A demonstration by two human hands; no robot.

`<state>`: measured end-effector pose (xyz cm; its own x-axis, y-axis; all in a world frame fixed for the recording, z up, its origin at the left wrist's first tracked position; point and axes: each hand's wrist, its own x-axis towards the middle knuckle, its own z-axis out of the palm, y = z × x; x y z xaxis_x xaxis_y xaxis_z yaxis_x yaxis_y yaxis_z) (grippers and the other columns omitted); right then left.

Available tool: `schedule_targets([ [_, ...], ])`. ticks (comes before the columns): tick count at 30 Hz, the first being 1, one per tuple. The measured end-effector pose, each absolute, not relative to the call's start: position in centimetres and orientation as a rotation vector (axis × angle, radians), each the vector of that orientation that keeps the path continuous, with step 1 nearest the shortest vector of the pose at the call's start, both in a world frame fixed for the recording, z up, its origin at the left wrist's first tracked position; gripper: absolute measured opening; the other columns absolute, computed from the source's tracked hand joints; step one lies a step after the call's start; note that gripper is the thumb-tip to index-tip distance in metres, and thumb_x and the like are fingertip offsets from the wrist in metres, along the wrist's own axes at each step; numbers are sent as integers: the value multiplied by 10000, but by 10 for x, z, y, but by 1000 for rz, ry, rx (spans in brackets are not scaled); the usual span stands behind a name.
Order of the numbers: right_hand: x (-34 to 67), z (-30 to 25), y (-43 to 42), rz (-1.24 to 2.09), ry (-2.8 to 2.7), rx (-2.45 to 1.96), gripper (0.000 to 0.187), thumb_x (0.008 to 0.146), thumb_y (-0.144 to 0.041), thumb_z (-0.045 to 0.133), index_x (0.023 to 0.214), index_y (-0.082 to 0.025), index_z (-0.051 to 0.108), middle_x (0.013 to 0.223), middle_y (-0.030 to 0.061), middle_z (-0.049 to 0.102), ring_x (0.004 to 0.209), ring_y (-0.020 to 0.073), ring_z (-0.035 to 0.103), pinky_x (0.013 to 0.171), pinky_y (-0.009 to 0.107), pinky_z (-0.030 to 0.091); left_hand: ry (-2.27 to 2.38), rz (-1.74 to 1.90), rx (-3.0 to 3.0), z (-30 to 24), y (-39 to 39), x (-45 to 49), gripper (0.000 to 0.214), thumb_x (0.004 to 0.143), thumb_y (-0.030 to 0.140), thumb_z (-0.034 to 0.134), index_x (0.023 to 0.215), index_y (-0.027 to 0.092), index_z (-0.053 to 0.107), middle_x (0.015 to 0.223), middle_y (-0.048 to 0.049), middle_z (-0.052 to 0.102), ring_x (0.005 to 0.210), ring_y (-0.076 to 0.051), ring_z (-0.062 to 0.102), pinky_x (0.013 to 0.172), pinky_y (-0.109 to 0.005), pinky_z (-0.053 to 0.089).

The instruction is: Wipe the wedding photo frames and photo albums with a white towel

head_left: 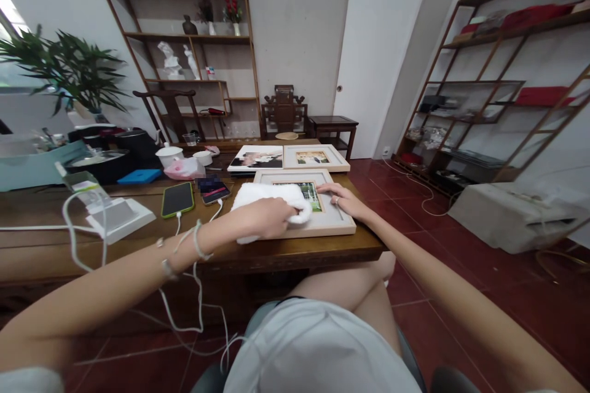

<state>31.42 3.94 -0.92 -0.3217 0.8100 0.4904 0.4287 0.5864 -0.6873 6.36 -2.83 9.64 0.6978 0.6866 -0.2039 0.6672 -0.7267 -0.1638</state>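
A pale wooden picture frame (335, 221) lies flat at the front edge of the dark wooden table, with a small green-toned photo in its mat. My left hand (267, 217) is closed on a fluffy white cloth (258, 194), which covers the left part of the frame and some of the photo. The left fingertips are partly hidden in the cloth. Resting on the right side of the frame is my right hand (343, 199), its fingers stretched out near the photo's edge; a ring shows on one finger.
Behind lie another framed photo (317, 158) and a picture panel (257, 158). Left of the cloth are a phone in a green case (177, 199) and a dark phone (212, 189), both with white cables. A white box-like stand (120, 216) and a blue box (139, 176) sit farther left.
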Motion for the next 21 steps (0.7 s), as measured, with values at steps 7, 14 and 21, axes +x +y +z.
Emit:
schedule_targets([
  [7,309,-1,32,710,-1825,-983,532,562,-31,440,1023,-213,632,1235,31,579,1201,213,474,1055,404,301,-1125,302,-2832,105,-63,61,337,826,191,380,1107,219,564,1002,-105,636,858,-244,612,698,-334,449],
  [14,310,-4,33,659,-1849,-1030,514,588,-30,441,1018,-223,647,1141,23,630,1128,212,523,1032,413,331,-1272,119,-2659,69,24,76,399,826,175,402,1214,157,495,1212,-188,521,1037,-314,556,789,-403,455],
  [21,312,-8,37,608,-1885,-1017,488,603,-45,439,989,-247,658,1112,13,630,1128,213,503,1036,425,318,-1172,11,-2636,52,80,82,395,844,112,367,1218,125,493,1427,-190,291,1315,-311,264,1000,-454,293],
])
